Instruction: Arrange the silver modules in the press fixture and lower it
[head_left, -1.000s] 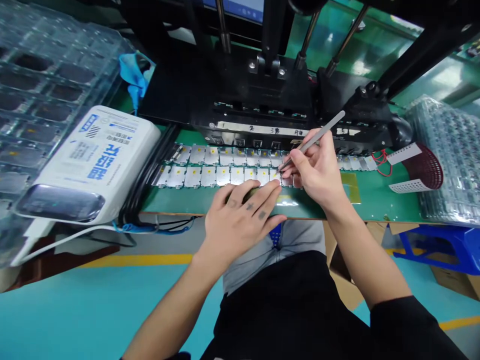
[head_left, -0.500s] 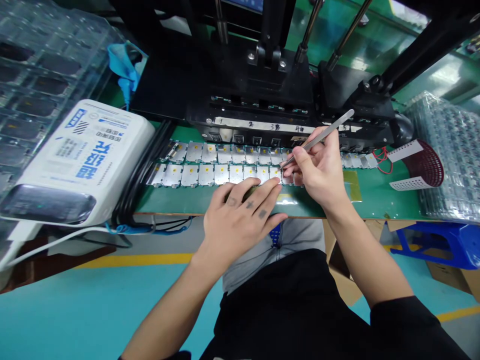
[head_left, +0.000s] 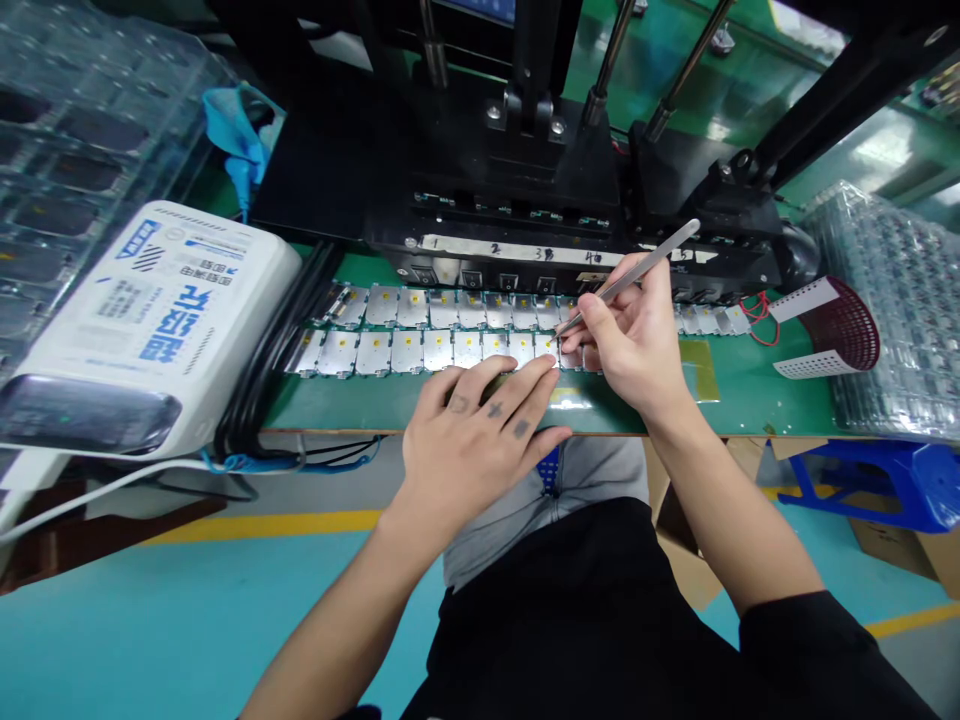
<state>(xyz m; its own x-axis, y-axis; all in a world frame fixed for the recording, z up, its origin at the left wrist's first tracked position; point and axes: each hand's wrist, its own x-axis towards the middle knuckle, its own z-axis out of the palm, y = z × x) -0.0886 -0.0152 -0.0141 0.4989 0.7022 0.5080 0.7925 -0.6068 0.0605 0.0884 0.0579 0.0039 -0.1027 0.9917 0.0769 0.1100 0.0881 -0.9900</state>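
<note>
While our right hand (head_left: 634, 340) keeps its fingers clamped on slim steel tweezers (head_left: 637, 277), tips at the rows of small metal plates (head_left: 469, 350) on the green desk (head_left: 750, 390), our left hand (head_left: 469, 430) curls closed fingers over a small dark object (head_left: 496, 384), mostly hidden.

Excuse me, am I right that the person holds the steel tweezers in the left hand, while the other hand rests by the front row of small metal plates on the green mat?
Not quite: the head view shows the steel tweezers in the right hand, not the left. The left hand is the one resting by the front row of small metal plates on the green mat.
</note>
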